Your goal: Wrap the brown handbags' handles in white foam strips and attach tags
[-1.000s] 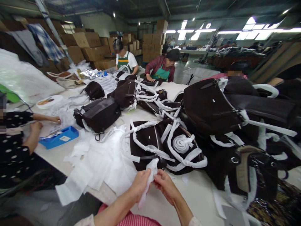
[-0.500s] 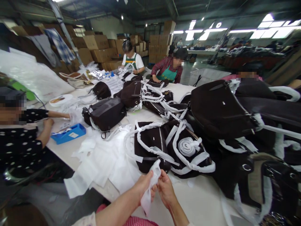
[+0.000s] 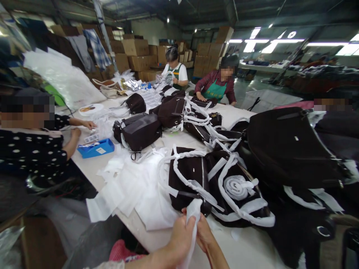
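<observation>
Left hand (image 3: 181, 236) and right hand (image 3: 206, 236) closed narrow on a white non-woven strip (image 3: 194, 213), pinching it at lower centre of the frame, just in front of a dark brown handbag (image 3: 189, 179) with white-wrapped handles, over the white worktable (image 3: 235, 250).

Bright, cool light falls from the long white fluorescent ceiling strips (image 3: 275, 40), which glare into washed-out bars. Beneath those strips, the matte dark brown bag (image 3: 288, 149) loses its detail to deep shadow, while the strip of white non-woven fabric (image 3: 193, 220) nearest the lens looks pale and soft. Farther left of the strips, the tan cardboard cartons (image 3: 136, 48) sit dimmer, and wide-angle distortion bends the steel roof column (image 3: 102, 30) toward the frame's edge.
</observation>
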Demonstrator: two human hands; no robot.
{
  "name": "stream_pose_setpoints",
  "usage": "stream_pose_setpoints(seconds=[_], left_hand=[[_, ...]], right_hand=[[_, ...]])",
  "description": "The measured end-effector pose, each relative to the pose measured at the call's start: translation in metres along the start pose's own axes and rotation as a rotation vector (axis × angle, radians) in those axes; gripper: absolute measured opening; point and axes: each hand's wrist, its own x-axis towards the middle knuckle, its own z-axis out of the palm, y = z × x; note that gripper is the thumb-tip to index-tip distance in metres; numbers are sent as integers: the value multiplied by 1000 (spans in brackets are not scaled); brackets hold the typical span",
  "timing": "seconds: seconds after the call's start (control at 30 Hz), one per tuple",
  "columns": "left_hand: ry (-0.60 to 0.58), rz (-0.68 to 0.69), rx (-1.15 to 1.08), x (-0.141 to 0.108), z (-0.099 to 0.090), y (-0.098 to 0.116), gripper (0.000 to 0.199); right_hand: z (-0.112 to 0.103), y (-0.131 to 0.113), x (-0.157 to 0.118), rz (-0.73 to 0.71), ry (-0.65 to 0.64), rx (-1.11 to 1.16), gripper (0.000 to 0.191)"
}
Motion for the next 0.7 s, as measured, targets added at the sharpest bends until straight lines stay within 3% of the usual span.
stream_pose_setpoints(seconds=[0.1,0.27,0.4,0.47,0.6,0.63,0.7], left_hand=[[6,57,99,0,-5,2,43],[9,29,290,2,-11,2,44],[21,-13,477,3,-16,1,44],[5,-3,506,3,-18,2,43],[-37,68,403,6,-18,3,41],[-44,79,375,6,-17,3,40],[-48,75,339,7,-17,4,35]], right_hand=[[-1,1,2,10,-7,-154,35],[-3,-1,0,91,-11,-414,23],[-14,-32,-18,182,-80,-684,26],[-14,-61,-26,59,-86,-848,30],[10,-110,-22,-609,-109,-1289,19],[19,-115,-17,-697,-144,-1372,16],[34,-117,-5,-729,-236,-1531,14]])
